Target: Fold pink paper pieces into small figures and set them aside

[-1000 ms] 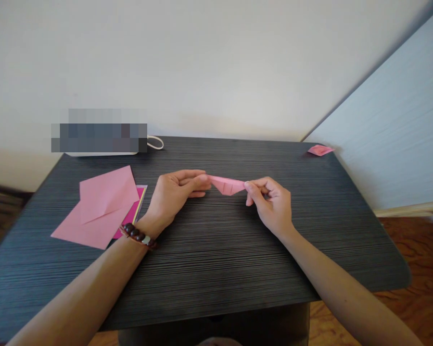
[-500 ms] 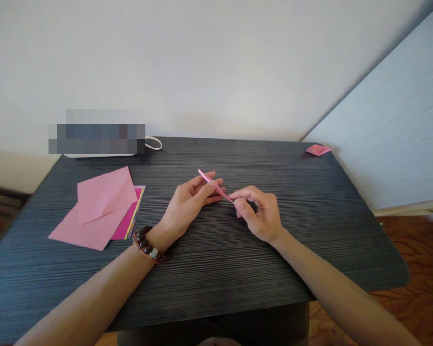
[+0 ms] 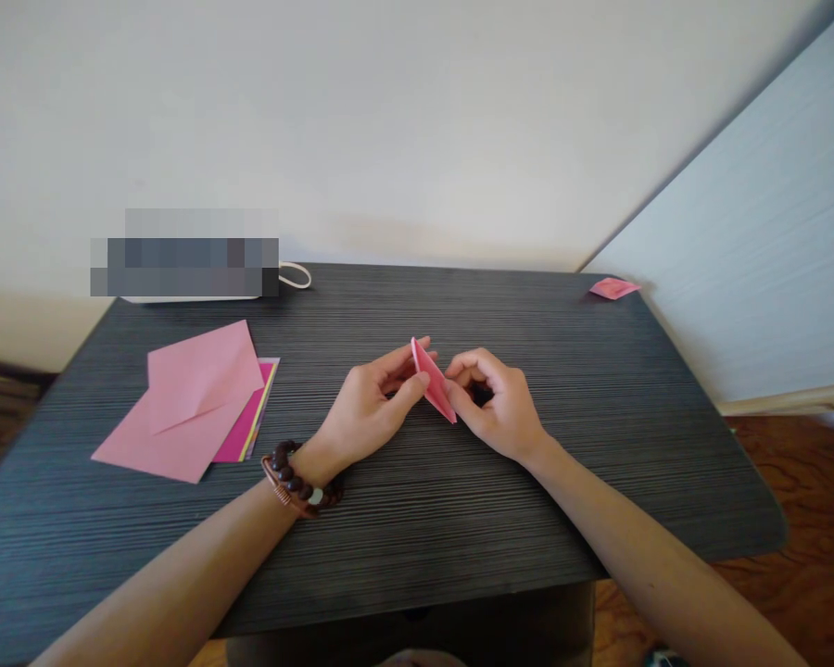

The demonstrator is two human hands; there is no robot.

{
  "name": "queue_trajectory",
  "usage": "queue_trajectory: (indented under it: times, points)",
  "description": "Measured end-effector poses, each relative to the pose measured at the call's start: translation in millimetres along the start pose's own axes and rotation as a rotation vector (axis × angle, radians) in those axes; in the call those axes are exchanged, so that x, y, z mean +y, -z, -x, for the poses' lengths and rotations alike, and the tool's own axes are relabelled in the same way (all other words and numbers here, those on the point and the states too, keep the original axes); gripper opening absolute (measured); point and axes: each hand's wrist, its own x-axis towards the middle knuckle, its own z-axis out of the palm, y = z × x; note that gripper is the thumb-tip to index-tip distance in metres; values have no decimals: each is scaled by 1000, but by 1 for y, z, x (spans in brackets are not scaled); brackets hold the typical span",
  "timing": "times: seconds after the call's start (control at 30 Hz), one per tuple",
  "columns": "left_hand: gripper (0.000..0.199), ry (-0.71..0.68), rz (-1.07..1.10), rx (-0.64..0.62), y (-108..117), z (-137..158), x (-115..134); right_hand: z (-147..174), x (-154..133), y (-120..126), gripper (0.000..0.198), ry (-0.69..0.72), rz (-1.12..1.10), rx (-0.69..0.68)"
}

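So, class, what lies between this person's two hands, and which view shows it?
The folded pink paper, pinched by the left hand, with the right hand at its edge; the head view shows it.

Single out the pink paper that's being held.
The small folded piece between the left hand and right hand. The other folded piece lies far right on the table; flat pink sheets lie on the left.
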Motion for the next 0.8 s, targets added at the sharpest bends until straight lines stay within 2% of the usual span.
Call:
queue_trajectory:
  times: [0.13,0.23,0.37,0.5,0.67,0.8]
  points:
    - [46,-190,-359,64,-3,6,-3,2,0,-5,11,28,233,30]
    - [48,-261,-502,108,-5,6,-4,3,2,-8,11,13,249,13]
    - [46,-268,-534,148,-7,3,-8,4,4,-11,5,-31,173,15]
    - [30,-235,-592,169,-5,0,-13,4,4,-11,7,-31,282,43]
    - [28,-284,-634,141,0,-1,-18,3,3,-10,3,86,376,46]
    - [29,-394,-644,74,7,-2,-21,5,8,-7,18,204,417,18]
